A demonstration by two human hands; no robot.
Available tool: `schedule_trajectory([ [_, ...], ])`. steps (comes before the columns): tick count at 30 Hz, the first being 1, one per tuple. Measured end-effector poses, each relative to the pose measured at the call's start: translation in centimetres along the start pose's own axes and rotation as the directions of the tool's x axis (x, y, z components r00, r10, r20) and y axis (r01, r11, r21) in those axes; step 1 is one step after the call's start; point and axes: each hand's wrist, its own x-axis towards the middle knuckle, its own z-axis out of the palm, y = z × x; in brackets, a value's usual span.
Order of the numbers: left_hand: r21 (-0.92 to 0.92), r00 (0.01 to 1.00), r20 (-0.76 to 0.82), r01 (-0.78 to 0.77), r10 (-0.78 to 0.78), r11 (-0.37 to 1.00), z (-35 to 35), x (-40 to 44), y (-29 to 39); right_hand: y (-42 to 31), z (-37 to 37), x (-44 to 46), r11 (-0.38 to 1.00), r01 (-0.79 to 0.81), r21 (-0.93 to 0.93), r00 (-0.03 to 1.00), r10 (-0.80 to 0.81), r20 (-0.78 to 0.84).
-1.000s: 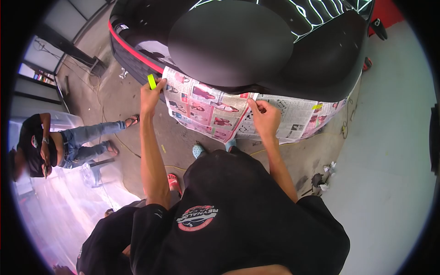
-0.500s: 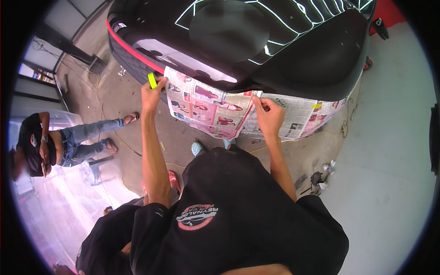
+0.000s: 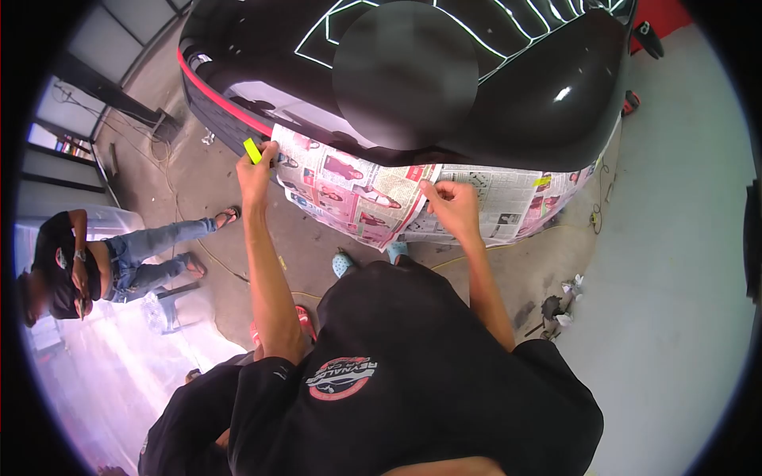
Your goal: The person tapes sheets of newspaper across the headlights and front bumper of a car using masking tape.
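Observation:
A printed newspaper sheet [image 3: 341, 186] hangs along the lower edge of a glossy black car body [image 3: 262, 87]. My left hand [image 3: 255, 176] is closed on the sheet's upper left corner, with a bright yellow strip of tape [image 3: 252, 151] sticking up at its fingers. My right hand [image 3: 454, 208] has its fingers curled together at the sheet's right edge, where it meets a second newspaper sheet [image 3: 496, 198]. That second sheet lies against the car and bears a small yellow tape piece [image 3: 542, 182].
A person in jeans [image 3: 151, 234] stands at the left, near plastic sheeting [image 3: 119, 357]. Another person in a black shirt [image 3: 194, 420] is close at my lower left. A yellow cord [image 3: 468, 252] and crumpled scraps [image 3: 565, 301] lie on the floor.
My left hand and the newspaper's left corner have shifted slightly left and down. My right hand has moved a little left and down along the sheet's edge.

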Motion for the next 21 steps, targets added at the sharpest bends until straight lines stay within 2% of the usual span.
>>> schedule_trajectory([
  [2, 0.024, 1.0, 0.02, 0.011, -0.011, 1.0, -0.2, 0.0, 0.1, -0.2, -0.3, -0.1, 0.996, -0.045, 0.079, 0.998, 0.042, 0.037],
  [5, 0.025, 0.999, 0.048, 0.017, -0.018, 1.0, -0.6, -0.4, 0.5, -0.2, 0.4, 0.0, 0.984, -0.078, 0.163, 0.996, 0.085, -0.04],
  [8, 0.008, 0.998, 0.057, 0.015, -0.016, 1.0, -0.4, -0.8, 0.9, -0.9, 0.5, 0.0, 0.997, -0.063, 0.04, 0.981, 0.069, -0.181],
  [11, 0.044, 0.998, 0.055, 0.007, -0.01, 0.999, -0.8, -0.9, 0.6, -0.9, 1.0, -0.2, 0.996, -0.017, -0.085, 0.968, -0.005, -0.251],
  [17, 0.031, 1.0, 0.027, 0.005, -0.006, 0.999, -0.2, -0.8, 0.2, -0.5, 0.7, 0.1, 0.984, 0.004, -0.179, 0.975, -0.044, -0.22],
  [20, -0.014, 1.0, 0.017, 0.002, -0.001, 1.0, -0.2, -0.5, -0.4, -2.1, 0.7, -0.2, 0.995, -0.08, -0.053, 0.97, 0.066, -0.236],
  [21, -0.024, 1.0, 0.004, -0.003, 0.003, 1.0, -0.2, -0.5, -0.4, -2.1, 0.7, -0.1, 0.996, -0.069, -0.057, 0.969, 0.053, -0.242],
])
